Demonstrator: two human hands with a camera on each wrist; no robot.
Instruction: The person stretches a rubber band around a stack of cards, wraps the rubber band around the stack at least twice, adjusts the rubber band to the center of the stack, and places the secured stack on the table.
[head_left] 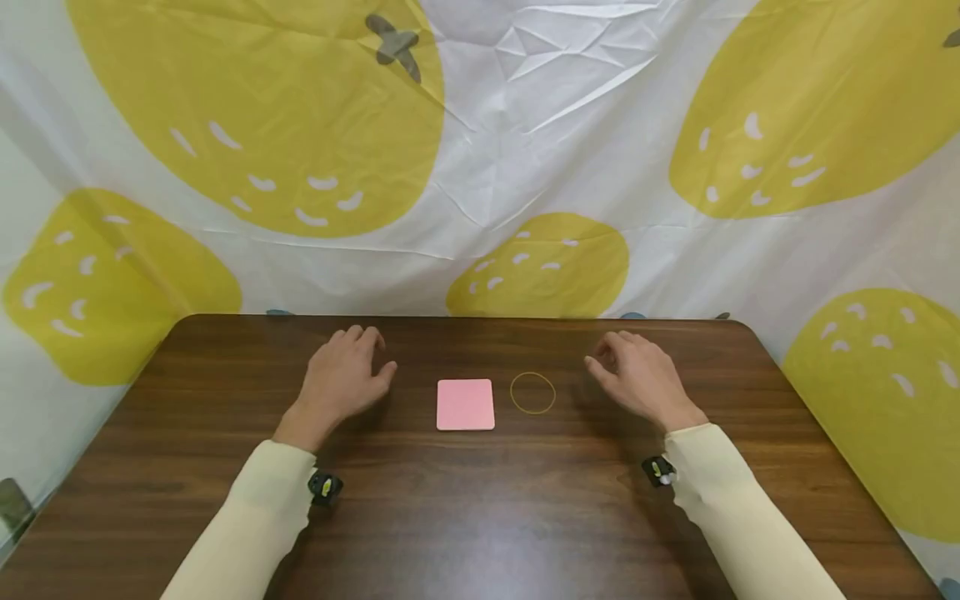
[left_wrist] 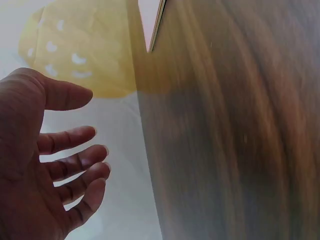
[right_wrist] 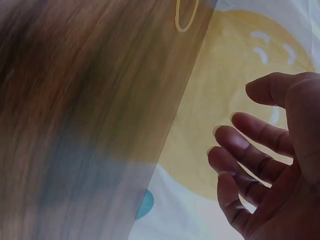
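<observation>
A pink square pad (head_left: pixel 465 405), perhaps a stack of sticky notes or cards, lies flat near the middle of the table. Just right of it is a thin yellow rubber band (head_left: pixel 532 393), spread in a loose ring. My left hand (head_left: pixel 344 372) is to the left of the pad, apart from it, with nothing in its loosely bent fingers (left_wrist: pixel 75 162). On the other side, my right hand (head_left: pixel 637 377) is right of the rubber band and also holds nothing. In the right wrist view its fingers (right_wrist: pixel 245 150) are relaxed and spread; part of the rubber band (right_wrist: pixel 186 17) shows at the top.
The dark wooden table (head_left: pixel 465 517) has rounded far corners. Behind it hangs a white cloth (head_left: pixel 360 275) printed with large yellow fruit, which also runs along both sides. A small black device (head_left: pixel 325 487) is worn at each wrist beside the pale sleeves (head_left: pixel 247 517).
</observation>
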